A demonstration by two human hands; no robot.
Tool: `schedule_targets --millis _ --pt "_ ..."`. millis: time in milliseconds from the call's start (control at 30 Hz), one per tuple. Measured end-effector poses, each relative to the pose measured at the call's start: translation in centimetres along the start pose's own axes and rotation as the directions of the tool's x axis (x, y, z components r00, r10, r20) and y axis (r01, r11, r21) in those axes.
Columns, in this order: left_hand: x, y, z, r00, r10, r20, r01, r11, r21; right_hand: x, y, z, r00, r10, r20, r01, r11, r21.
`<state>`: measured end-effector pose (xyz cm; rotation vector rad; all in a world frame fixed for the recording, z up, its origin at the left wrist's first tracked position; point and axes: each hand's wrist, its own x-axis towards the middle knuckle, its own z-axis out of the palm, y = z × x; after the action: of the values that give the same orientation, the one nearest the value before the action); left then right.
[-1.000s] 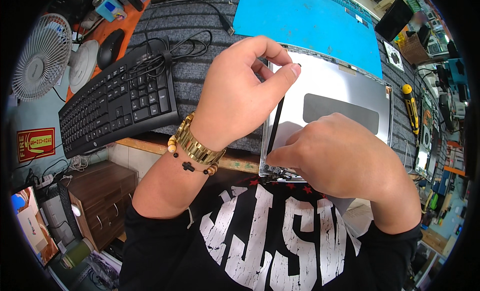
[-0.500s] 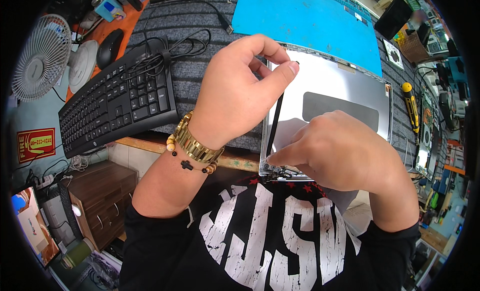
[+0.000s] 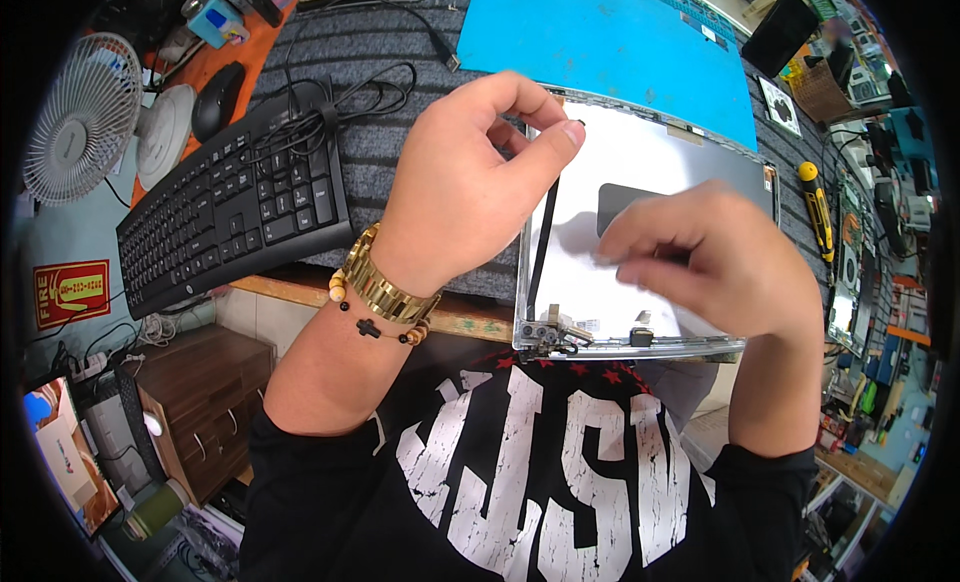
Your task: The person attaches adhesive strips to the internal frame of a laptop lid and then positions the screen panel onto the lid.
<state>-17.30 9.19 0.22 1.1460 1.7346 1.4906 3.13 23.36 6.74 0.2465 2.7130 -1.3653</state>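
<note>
A black plastic keyboard (image 3: 230, 192) crowds the table's front edge (image 3: 470, 325); left hand (image 3: 455, 182) pinches a narrow black strip (image 3: 541, 242), right hand (image 3: 710, 257) loosely parted.

At left, a brown cabinet (image 3: 200, 402) stands near a pale wall (image 3: 55, 230) with a red sign (image 3: 72, 293)

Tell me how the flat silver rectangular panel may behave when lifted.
The flat silver rectangular panel may flex slightly, as it looks broad and thin. Its shiny face suggests slipperiness. Small metal parts at its near-left corner might snag.
</note>
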Motion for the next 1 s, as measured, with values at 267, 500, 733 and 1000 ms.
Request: schedule_targets --millis 267,500,733,1000 --pt "0.3 -0.4 -0.1 0.999 0.005 0.044 -0.003 1.0 -0.031 2.5 1.7 -0.6 0.852 0.126 -0.508 -0.02 0.978 0.209" --pt "0.2 -0.4 -0.1 0.999 -0.014 0.042 0.017 0.996 -0.086 4.6 1.0 -0.6 0.903 0.157 -0.399 -0.068 0.971 0.227" --pt "0.0 -0.3 0.0 0.999 -0.001 0.045 0.005 0.997 -0.081 5.5 2.0 -0.8 0.917 0.121 -0.381 -0.052 0.981 0.188" --pt "0.2 -1.2 0.3 0.999 0.031 -0.024 -0.034 0.988 -0.148 6.2 1.3 -1.6 0.943 0.062 -0.327 -0.064 0.998 0.004"
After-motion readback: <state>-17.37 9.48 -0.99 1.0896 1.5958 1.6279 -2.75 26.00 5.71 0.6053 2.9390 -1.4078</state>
